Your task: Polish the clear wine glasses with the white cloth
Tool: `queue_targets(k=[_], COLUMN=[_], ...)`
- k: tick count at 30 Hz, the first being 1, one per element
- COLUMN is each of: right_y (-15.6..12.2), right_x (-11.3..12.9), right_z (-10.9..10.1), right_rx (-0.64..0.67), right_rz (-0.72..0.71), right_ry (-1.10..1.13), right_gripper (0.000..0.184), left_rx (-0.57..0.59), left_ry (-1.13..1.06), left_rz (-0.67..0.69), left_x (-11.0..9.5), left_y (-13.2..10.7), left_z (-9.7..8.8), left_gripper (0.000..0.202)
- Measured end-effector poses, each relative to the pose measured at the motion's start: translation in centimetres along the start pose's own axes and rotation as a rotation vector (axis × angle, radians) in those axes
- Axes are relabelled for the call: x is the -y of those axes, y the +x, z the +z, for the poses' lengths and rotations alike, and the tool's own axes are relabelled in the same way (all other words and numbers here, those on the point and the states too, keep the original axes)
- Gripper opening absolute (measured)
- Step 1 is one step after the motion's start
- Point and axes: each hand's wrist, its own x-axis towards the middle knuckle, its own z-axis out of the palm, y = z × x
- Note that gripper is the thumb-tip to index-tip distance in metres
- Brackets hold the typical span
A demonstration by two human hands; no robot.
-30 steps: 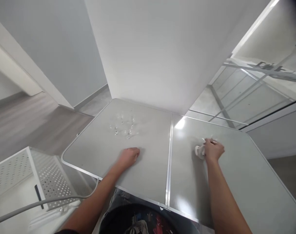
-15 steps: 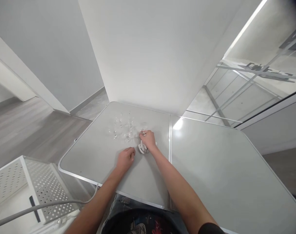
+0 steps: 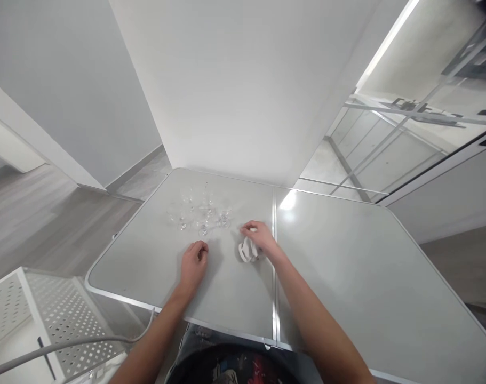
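Observation:
Several small clear stemmed glasses [image 3: 204, 229] stand grouped on the left half of the grey table [image 3: 146, 266]. One stemmed glass [image 3: 224, 218] stands at the right side of the group, closest to my right hand. My right hand [image 3: 256, 234] is just right of that glass and apart from it. A crumpled white cloth [image 3: 248, 249] hangs under its fingers, gripped toward the palm. My left hand [image 3: 193, 261] rests on the table in front of the glasses, fingers curled in, with nothing visible in them.
A metal strip [image 3: 275, 266] divides the two table halves. A white wall [image 3: 234, 106] rises behind the table. At the lower left are a white perforated cabinet [image 3: 66, 309] and a grey cable [image 3: 86, 341]. Glass panels [image 3: 371, 138] stand at the right.
My right hand has let go of the glass at the group's right side and drawn away to the right with the cloth. My left hand stays resting on the table. The view has shifted slightly.

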Motion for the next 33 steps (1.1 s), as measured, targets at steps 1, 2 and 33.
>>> queue_targets(k=[1,2,33], right_y=[-1.0,-2.0,-7.7], right_x=[-0.1,-0.1,-3.2], right_z=[-1.4,-2.6,-5.6], right_rx=[0.057,0.125,0.395], right_rz=[0.046,0.076,-0.209], right_ry=[0.179,0.348,0.752], right_gripper=[0.021,0.026,0.038], left_rx=[0.027,0.068,0.244], left_ry=[-0.051,-0.133,-0.228], left_rz=[-0.030,-0.061,0.123], left_x=[-0.7,-1.6,-14.5], left_y=[-0.2,-0.3,4.7], left_z=[0.2,0.5,4.7], left_gripper=[0.014,0.011,0.046])
